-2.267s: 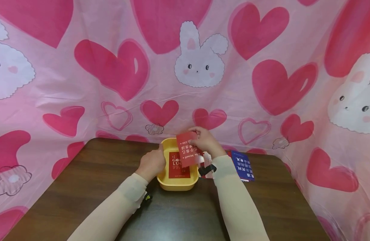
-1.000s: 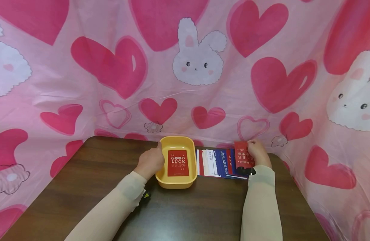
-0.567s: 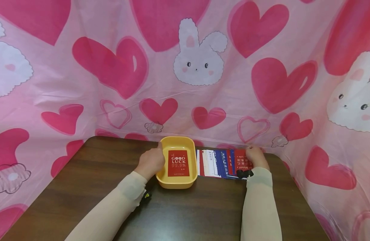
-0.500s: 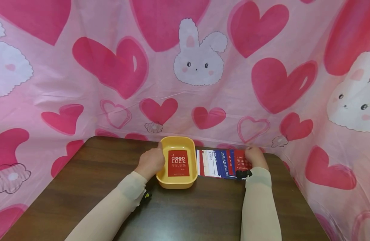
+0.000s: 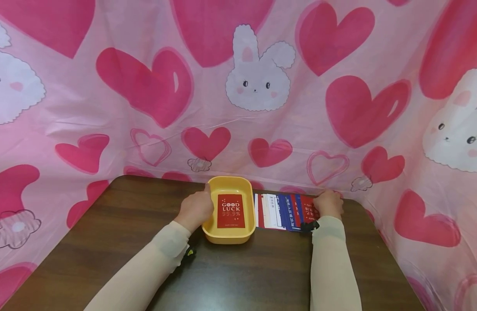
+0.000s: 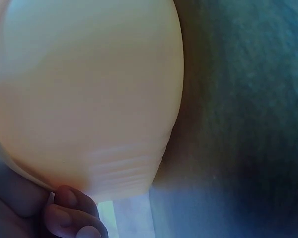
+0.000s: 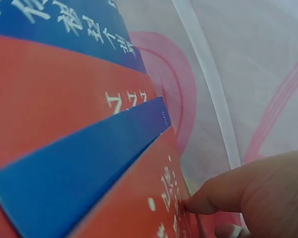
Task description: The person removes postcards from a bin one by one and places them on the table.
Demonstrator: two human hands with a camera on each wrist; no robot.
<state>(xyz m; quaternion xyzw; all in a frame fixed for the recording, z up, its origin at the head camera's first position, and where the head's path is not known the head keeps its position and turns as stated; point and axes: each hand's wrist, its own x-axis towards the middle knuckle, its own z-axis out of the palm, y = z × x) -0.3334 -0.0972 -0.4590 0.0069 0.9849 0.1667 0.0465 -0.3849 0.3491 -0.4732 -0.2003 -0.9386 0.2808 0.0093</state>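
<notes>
My left hand (image 5: 197, 209) grips the left rim of a yellow plastic tray (image 5: 228, 240), its fingers curled at the rim in the left wrist view. A red card (image 5: 231, 211) printed "GOOD LUCK 99.9%" lies flat inside. Right of the tray, several red, white and blue cards (image 5: 272, 211) lie overlapping in a fanned row. At the row's right end my right hand (image 5: 328, 204) holds the edge of a red card (image 5: 308, 208) with white characters. In the right wrist view, the thumb tip touches that card's edge, a fingertip just below; the other fingers are mostly hidden.
Everything stands on a dark brown wooden table (image 5: 238, 276). A pink cloth (image 5: 160, 147) with hearts and rabbits hangs close behind the table's back edge and along both sides. The card row lies near that back edge.
My right hand has carried the red card from over the tray to the row's right end, lowered it onto the cards and slid it slightly left. The left hand has stayed at the tray.
</notes>
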